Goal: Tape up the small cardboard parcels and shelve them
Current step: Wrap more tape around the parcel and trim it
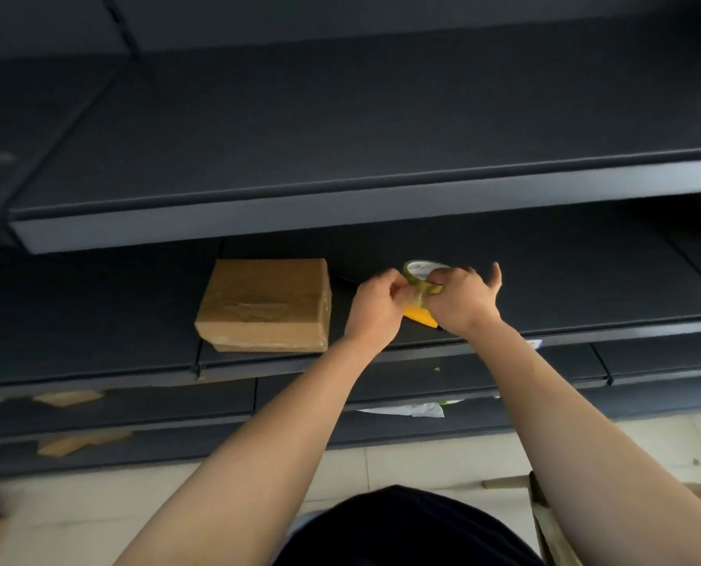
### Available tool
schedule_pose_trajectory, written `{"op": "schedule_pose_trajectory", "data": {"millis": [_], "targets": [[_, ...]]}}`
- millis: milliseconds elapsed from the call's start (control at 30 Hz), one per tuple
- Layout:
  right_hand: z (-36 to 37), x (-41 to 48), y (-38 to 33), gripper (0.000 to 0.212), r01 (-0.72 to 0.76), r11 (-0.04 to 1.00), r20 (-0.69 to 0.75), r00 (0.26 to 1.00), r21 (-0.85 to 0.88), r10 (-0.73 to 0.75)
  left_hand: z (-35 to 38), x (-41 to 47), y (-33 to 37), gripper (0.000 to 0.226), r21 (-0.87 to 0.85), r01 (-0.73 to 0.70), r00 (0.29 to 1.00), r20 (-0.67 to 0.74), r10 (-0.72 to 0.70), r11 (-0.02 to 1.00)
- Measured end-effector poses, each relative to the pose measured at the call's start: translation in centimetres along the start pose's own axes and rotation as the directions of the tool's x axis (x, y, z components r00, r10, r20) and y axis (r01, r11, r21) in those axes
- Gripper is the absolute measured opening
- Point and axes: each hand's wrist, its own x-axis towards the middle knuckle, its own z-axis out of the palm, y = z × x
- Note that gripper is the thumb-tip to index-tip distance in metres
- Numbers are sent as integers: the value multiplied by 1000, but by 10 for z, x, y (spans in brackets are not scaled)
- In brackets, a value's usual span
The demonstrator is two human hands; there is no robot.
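Note:
A small brown cardboard parcel (265,306) lies on the dark middle shelf (95,320), to the left of both hands. My right hand (461,298) grips a roll of clear tape (422,271) just above the shelf. My left hand (377,306) pinches the tape's loose end close beside the roll. A yellow object (420,314), partly hidden by the hands, lies on the shelf beneath them.
An upper dark shelf (340,157) overhangs the work spot. Lower shelves hold cardboard scraps (79,441) and white paper (410,410). Light tiled floor (422,463) lies below, with an open cardboard box edge (544,520) at the lower right.

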Motion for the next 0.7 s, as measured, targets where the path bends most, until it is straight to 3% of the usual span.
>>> {"op": "schedule_pose_trajectory", "data": {"millis": [133,300,467,600,700], "targets": [[4,1,-32,34,99,994,75,992,54,-103,-31,-8,-15,17,2,93,995,-29,-93,996],[6,-1,-65,33,147,987,94,984,65,-153,-63,-19,-29,4,10,119,989,-93,-118,993],[-4,-1,-80,17,251,960,153,951,128,-269,-92,-18,-28,13,-49,240,970,-12,-241,970],[-14,9,-89,42,249,931,201,930,267,-306,-121,-13,-30,18,-6,252,965,77,-251,968],[-18,21,-88,58,310,943,207,921,125,-330,-152,-7,-40,14,94,256,966,7,-257,962]]}}
